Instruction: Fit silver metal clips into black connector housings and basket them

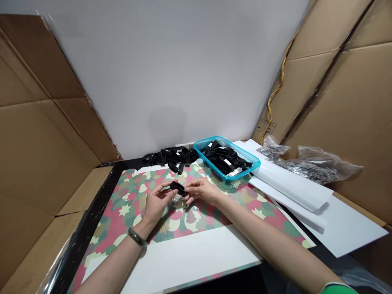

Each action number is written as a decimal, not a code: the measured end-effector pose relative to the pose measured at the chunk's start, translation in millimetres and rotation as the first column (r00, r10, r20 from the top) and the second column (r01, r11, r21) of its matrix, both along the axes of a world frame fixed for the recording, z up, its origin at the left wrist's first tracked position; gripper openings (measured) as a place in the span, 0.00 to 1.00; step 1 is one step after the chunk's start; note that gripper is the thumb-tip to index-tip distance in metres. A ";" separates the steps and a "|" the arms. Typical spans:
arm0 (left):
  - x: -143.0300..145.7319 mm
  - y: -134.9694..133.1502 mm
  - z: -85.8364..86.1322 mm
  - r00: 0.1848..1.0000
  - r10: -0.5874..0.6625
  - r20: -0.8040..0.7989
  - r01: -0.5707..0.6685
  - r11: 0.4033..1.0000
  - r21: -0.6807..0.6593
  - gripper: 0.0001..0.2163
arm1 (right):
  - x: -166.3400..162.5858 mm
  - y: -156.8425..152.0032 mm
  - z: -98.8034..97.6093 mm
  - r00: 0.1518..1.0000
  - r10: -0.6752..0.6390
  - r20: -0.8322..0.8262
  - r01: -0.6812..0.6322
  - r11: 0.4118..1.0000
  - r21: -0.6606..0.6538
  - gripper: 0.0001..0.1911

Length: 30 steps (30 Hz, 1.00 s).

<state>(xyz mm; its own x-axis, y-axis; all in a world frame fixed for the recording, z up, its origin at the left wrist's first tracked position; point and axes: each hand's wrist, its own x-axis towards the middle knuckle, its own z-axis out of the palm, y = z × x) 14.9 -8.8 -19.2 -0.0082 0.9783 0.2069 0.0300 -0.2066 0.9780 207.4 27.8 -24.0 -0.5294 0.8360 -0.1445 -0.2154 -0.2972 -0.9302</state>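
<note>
While I watched near frame centre, the left hand (pixel 155 202) and right hand (pixel 204 191) pinched one black part (pixel 177 187); a loosened grip risked dropping it.

Workshop: basket (pixel 227 178) of black parts (pixel 225 155)

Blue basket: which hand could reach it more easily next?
Probably the right hand: it's nearer the blue basket, while the left hand is farther away. Both hands are on a black piece, so the right would let go first.
</note>
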 end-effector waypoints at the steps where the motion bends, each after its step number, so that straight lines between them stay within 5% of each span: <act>1: 2.2 -2.2 0.7 1.000 -0.011 0.028 0.011 1.000 0.012 0.18 | -4.0 -3.0 -0.7 1.000 0.013 0.011 -0.013 1.000 0.012 0.25; 4: 7.5 -9.7 2.8 1.000 0.007 0.009 -0.007 0.995 0.101 0.14 | -13.2 -11.0 1.4 0.987 0.011 0.162 -0.026 0.995 0.095 0.23; 7: 8.6 -15.1 4.8 0.965 0.140 -0.223 -0.069 0.952 0.299 0.09 | -10.8 -14.0 11.5 0.865 -0.221 0.451 0.035 0.922 0.385 0.13; 9: 7.5 -16.4 6.4 0.901 0.234 -0.366 -0.062 0.903 0.424 0.07 | -1.2 -12.0 21.0 0.670 -0.486 0.561 -0.005 0.753 0.658 0.08; 11: 6.3 -16.3 7.7 0.860 0.288 -0.422 -0.058 0.876 0.479 0.06 | 11.2 -8.5 30.0 0.406 -0.639 0.653 -0.169 0.650 0.741 0.10; 14: 5.1 -14.7 8.0 0.834 0.313 -0.454 -0.074 0.879 0.471 0.04 | 24.1 -4.6 37.6 0.029 -0.628 0.778 -0.354 0.721 0.595 0.15; 16: 4.7 -13.5 7.3 0.819 0.317 -0.478 -0.080 0.889 0.452 0.04 | 26.0 -4.2 38.1 -0.106 -0.557 0.823 -0.419 0.776 0.471 0.16; 30: 0.1 -6.3 2.4 0.814 0.311 -0.491 -0.095 0.904 0.416 0.05 | 30.8 3.6 32.8 -0.065 -0.523 0.850 -0.416 0.788 0.453 0.14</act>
<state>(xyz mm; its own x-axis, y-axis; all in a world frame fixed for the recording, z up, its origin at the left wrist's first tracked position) 15.0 -15.1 -16.8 0.0192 0.8218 0.5695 0.6050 -0.4630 0.6477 238.2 31.5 8.8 -0.1823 0.9827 -0.0324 0.9813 0.1798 -0.0682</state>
